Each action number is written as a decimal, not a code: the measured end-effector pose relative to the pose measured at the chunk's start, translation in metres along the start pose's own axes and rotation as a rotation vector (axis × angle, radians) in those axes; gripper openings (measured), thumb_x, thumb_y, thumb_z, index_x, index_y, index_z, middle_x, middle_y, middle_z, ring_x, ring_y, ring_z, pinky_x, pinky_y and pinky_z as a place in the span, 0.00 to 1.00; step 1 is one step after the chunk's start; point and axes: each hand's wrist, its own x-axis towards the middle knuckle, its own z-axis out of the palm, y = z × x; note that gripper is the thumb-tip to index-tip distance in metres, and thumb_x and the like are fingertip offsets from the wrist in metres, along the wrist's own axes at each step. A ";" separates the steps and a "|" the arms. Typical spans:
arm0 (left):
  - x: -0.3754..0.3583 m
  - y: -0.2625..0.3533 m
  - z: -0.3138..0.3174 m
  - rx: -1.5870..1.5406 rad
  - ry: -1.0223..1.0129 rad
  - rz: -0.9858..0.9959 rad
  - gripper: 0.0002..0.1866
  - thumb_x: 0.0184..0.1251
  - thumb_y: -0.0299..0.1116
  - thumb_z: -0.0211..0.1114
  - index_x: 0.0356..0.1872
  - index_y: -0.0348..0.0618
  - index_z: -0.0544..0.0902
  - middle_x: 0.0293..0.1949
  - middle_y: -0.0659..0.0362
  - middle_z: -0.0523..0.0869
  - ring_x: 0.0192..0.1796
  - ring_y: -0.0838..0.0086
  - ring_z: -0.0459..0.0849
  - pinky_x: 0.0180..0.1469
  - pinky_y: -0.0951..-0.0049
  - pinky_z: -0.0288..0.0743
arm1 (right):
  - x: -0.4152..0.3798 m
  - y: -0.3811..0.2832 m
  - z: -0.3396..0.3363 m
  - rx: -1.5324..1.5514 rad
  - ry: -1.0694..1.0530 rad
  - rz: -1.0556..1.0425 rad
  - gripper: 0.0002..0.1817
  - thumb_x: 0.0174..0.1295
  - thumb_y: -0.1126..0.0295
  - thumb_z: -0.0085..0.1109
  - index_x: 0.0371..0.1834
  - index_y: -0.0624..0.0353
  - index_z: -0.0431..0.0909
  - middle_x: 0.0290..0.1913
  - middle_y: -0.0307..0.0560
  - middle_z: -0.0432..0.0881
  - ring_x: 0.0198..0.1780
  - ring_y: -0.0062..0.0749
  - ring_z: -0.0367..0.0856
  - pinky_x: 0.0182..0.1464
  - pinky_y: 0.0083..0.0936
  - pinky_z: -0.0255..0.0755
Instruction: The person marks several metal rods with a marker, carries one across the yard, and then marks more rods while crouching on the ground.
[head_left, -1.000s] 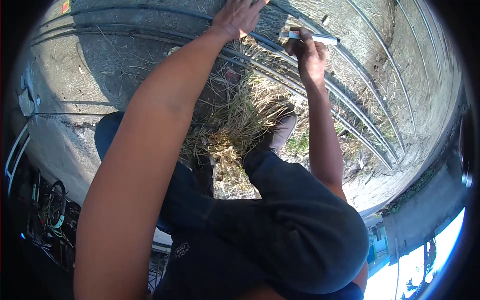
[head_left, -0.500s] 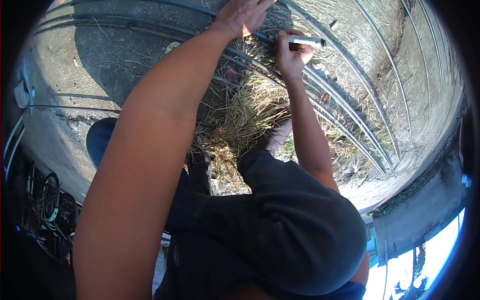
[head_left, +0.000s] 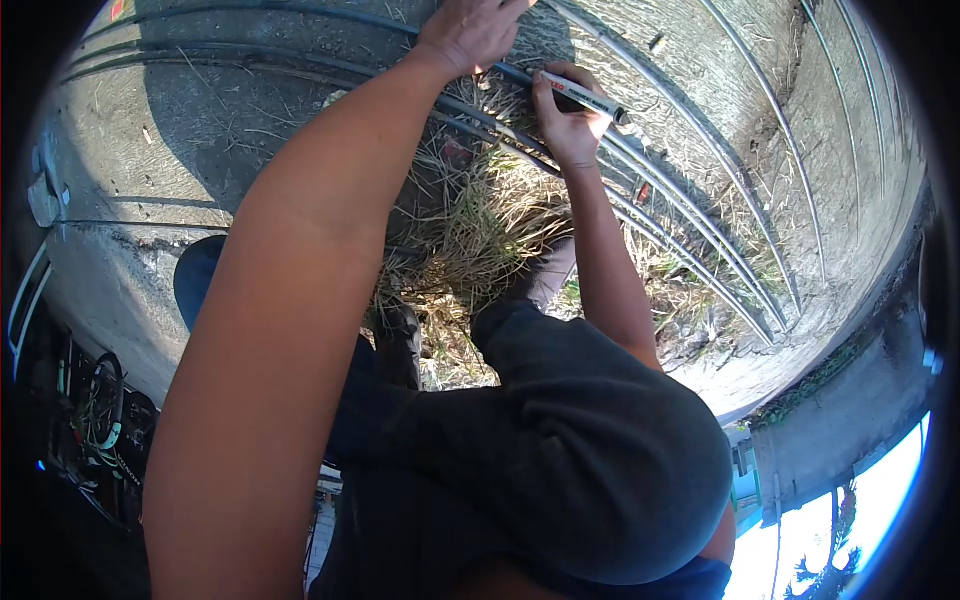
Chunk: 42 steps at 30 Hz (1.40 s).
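My right hand (head_left: 573, 125) is closed around a white permanent marker (head_left: 588, 100) with red and black print; its dark end points right. The hand is right beside a long dark metal rod (head_left: 515, 75). At the top edge of the view my left hand (head_left: 472, 30) lies over the same rod with its fingers bent. The fingertips are partly cut off by the frame, so what they grip is hidden. Below both hands, another pair of rods (head_left: 470, 122) runs across dry grass.
More long metal rods (head_left: 735, 175) curve across the concrete ground (head_left: 720, 80) at the right. A clump of dry grass (head_left: 490, 210) lies between my feet. My bent knee (head_left: 640, 450) fills the lower middle. A dark heap with cables (head_left: 105, 410) stands at the lower left.
My right hand has shifted slightly left, and the marker has turned so its print shows and its dark end tips lower. My left hand has moved slightly left.
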 end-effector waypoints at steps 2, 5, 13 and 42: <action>-0.001 -0.001 0.002 0.010 -0.010 0.001 0.28 0.64 0.31 0.61 0.67 0.37 0.76 0.65 0.45 0.73 0.74 0.51 0.65 0.80 0.38 0.50 | 0.000 -0.007 0.001 -0.029 0.017 -0.047 0.09 0.60 0.72 0.75 0.40 0.63 0.85 0.32 0.38 0.86 0.33 0.16 0.82 0.36 0.16 0.77; -0.001 0.000 0.000 0.031 -0.027 -0.004 0.28 0.63 0.31 0.62 0.67 0.37 0.76 0.65 0.45 0.73 0.74 0.51 0.65 0.80 0.38 0.49 | -0.002 -0.009 0.002 0.103 -0.012 0.042 0.08 0.59 0.75 0.75 0.38 0.63 0.85 0.32 0.38 0.86 0.32 0.14 0.82 0.33 0.14 0.75; -0.001 0.000 0.000 0.044 -0.043 -0.001 0.29 0.62 0.31 0.63 0.67 0.38 0.77 0.65 0.46 0.72 0.74 0.51 0.65 0.80 0.37 0.50 | -0.002 -0.010 0.002 0.149 -0.011 0.038 0.08 0.61 0.75 0.76 0.40 0.61 0.86 0.32 0.37 0.87 0.34 0.16 0.83 0.39 0.16 0.78; -0.005 -0.002 0.003 -0.023 -0.020 0.016 0.29 0.63 0.30 0.61 0.67 0.35 0.75 0.66 0.43 0.71 0.75 0.49 0.63 0.82 0.41 0.47 | 0.002 -0.003 0.001 -0.022 -0.033 0.023 0.07 0.59 0.74 0.75 0.35 0.63 0.86 0.27 0.35 0.86 0.29 0.13 0.82 0.32 0.14 0.76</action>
